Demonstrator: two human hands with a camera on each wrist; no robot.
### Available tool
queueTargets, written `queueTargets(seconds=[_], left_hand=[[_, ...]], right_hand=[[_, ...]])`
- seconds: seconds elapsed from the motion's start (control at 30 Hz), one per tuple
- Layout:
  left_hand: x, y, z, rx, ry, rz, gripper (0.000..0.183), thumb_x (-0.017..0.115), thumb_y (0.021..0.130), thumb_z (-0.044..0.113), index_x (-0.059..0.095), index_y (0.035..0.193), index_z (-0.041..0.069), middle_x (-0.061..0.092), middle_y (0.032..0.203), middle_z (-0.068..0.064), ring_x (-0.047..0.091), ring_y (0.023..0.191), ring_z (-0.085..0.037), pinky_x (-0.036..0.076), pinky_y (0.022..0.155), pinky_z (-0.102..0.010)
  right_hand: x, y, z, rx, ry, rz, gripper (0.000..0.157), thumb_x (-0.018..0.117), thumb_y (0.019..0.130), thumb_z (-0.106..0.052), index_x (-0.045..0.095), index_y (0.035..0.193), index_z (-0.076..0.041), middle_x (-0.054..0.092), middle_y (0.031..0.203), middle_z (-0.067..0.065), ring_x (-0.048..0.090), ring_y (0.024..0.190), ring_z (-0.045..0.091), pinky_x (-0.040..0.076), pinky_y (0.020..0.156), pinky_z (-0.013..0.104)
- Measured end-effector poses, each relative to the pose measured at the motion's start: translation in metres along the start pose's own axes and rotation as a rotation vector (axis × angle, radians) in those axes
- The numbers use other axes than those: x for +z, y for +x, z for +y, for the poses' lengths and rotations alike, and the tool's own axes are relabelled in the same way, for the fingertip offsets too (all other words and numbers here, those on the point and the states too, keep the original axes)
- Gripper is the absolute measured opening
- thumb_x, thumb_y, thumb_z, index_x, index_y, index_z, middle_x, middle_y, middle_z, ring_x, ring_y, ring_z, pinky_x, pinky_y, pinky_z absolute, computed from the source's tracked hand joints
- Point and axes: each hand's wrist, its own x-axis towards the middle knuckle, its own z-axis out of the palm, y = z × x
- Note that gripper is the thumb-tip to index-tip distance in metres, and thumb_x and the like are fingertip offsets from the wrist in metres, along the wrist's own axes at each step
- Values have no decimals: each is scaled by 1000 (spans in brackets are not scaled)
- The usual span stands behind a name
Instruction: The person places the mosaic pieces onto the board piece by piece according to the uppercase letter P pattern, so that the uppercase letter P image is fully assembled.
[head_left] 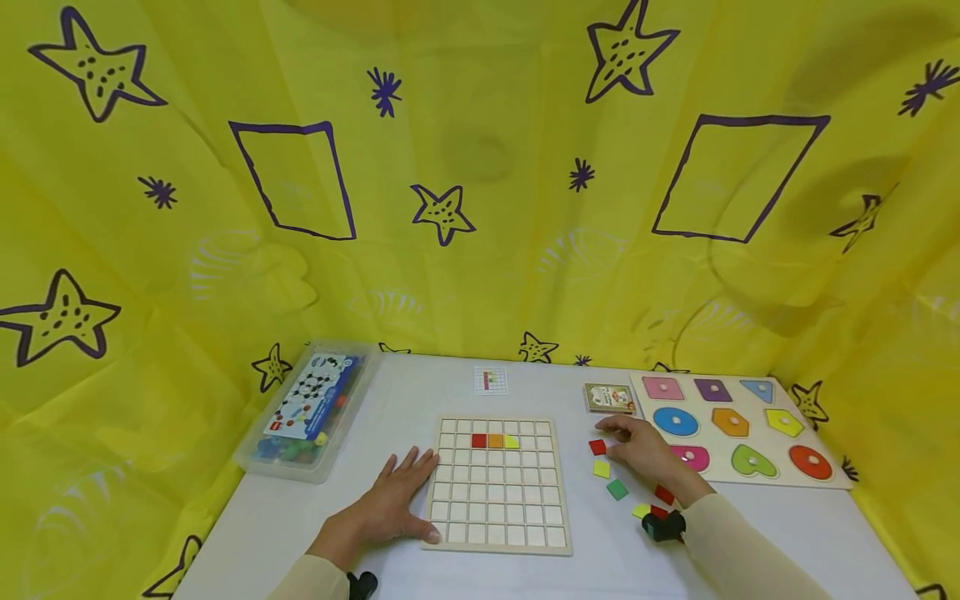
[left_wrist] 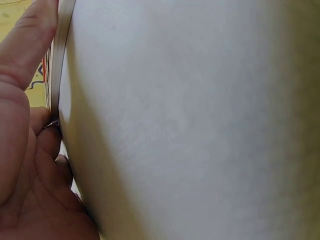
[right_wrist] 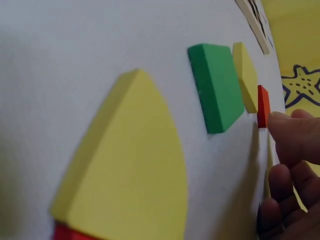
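Note:
A wooden grid board (head_left: 498,548) lies on the white table with a red tile (head_left: 479,441), an orange tile (head_left: 496,441) and a yellow-green tile (head_left: 512,442) side by side in one upper row. My left hand (head_left: 386,504) rests at its left side, fingers spread, thumb on the lower left corner. To the right of the board my right hand (head_left: 645,450) hovers with loosely bent fingers beside a loose red tile (head_left: 597,447). In the right wrist view the thumb (right_wrist: 287,132) is right at that tile's edge. Nearby lie a yellow tile (head_left: 602,469) and a green tile (right_wrist: 220,85).
More red and yellow tiles (head_left: 664,495) lie by the right wrist. A small pattern card (head_left: 491,381) sits behind the board. At the right are a small box (head_left: 609,398) and a shape puzzle (head_left: 757,429); a clear plastic box (head_left: 300,417) of parts stands left. Yellow curtain surrounds the table.

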Motion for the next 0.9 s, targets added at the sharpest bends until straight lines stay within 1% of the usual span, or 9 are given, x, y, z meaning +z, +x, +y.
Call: queueTargets(seconds=[0.07, 0.13, 0.2, 0.3, 0.37, 0.63, 0.77, 0.9], left_hand=[[0, 0, 0, 4, 0, 1, 123, 95, 70, 49, 32, 166, 6, 28, 174, -15, 11, 164, -41, -1, 132, -63], [0, 0, -1, 7, 0, 1, 123, 95, 69, 49, 32, 166, 5, 28, 174, -15, 11, 164, -41, -1, 132, -63], [1, 0, -2, 12, -4, 3, 123, 95, 69, 48, 32, 165, 5, 28, 174, -16, 11, 164, -41, 0, 132, -64], [2, 0, -4, 12, -2, 2, 123, 95, 70, 49, 31, 166, 6, 27, 174, -15, 11, 164, -40, 0, 132, -63], [3, 1, -5, 18, -4, 2, 123, 94, 70, 49, 31, 166, 6, 27, 174, -15, 11, 164, -40, 0, 132, -63], [0, -1, -5, 36, -16, 3, 124, 95, 69, 49, 31, 165, 3, 27, 173, -17, 11, 164, -41, 0, 132, -63], [1, -1, -5, 45, -13, 5, 123, 95, 70, 48, 31, 165, 2, 28, 173, -19, 11, 164, -42, 1, 132, -64], [0, -2, -4, 49, -17, 7, 123, 95, 69, 47, 32, 165, 2, 28, 173, -19, 11, 163, -42, 1, 131, -65]], right_hand=[[1, -1, 1, -4, -21, -4, 35, 72, 93, -1, 72, 127, -6, 67, 130, 15, 54, 117, 34, 52, 106, 53], [3, 0, 2, -5, -52, 5, 30, 74, 94, -3, 73, 124, -7, 67, 128, 14, 55, 115, 33, 52, 106, 55], [6, 2, 2, -10, -88, 18, 27, 75, 95, -7, 74, 122, -7, 67, 125, 13, 55, 113, 31, 53, 104, 54], [9, 5, 3, -9, -129, 51, 29, 76, 96, -11, 73, 124, -7, 67, 122, 11, 56, 108, 28, 54, 99, 49], [10, 6, 3, 3, -129, 61, 30, 76, 96, -12, 72, 126, -7, 67, 123, 12, 55, 108, 28, 54, 98, 48], [11, 5, 4, 44, -99, 61, 30, 75, 97, -13, 73, 126, -8, 64, 129, 15, 55, 115, 32, 53, 104, 57], [12, 3, 5, 51, -88, 74, 31, 76, 97, -15, 72, 127, -8, 66, 127, 14, 56, 115, 31, 54, 103, 53], [11, 3, 5, 38, -56, 103, 31, 75, 98, -16, 72, 128, -9, 69, 121, 12, 57, 110, 29, 56, 97, 42]])
